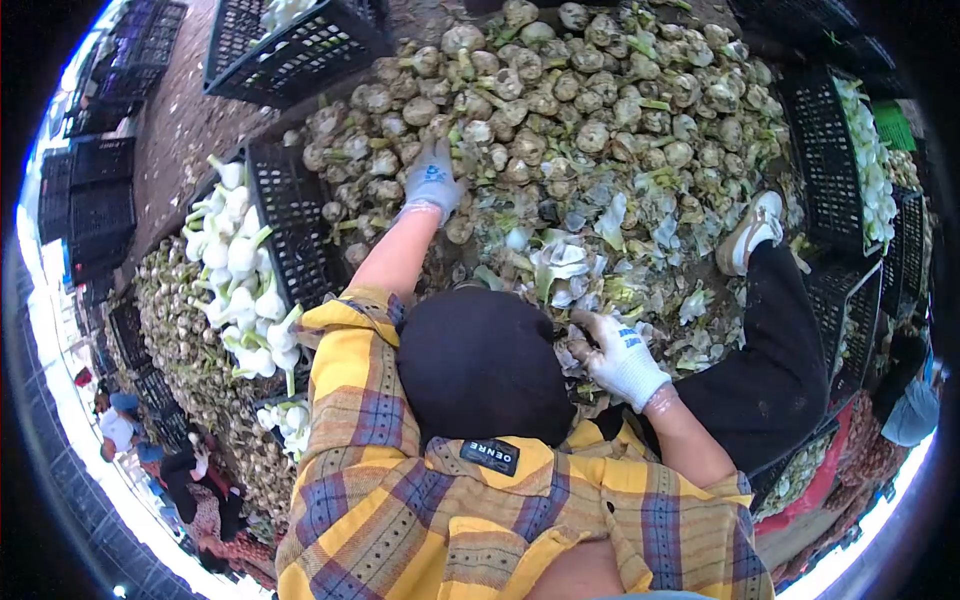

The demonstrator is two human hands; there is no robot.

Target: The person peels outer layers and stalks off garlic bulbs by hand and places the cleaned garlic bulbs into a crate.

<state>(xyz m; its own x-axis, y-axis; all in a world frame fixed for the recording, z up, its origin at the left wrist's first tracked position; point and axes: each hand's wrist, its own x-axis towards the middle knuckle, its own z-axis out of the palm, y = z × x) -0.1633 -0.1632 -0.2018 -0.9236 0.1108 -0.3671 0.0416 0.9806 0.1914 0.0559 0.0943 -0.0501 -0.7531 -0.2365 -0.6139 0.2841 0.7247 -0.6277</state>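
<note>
My left hand (432, 182), in a pale grey work glove, reaches forward onto a big heap of dirty garlic bulbs (590, 90). Its fingers are stretched out and touch bulbs at the heap's left part. My right hand (622, 360), in a white glove with blue print, is low by my lap with its fingers curled. Whatever sits in those fingers is hard to make out; the fingertips look dirty brown. Peeled outer skins (563, 262) lie scattered between my hands and the heap.
A black crate (290, 215) of clean white garlic (235, 255) stands at my left. Another black crate (825, 150) with white garlic is on the right, and one (300, 50) stands at the back left. My shoe (752, 232) rests beside the heap. Other people (195, 490) sit far left.
</note>
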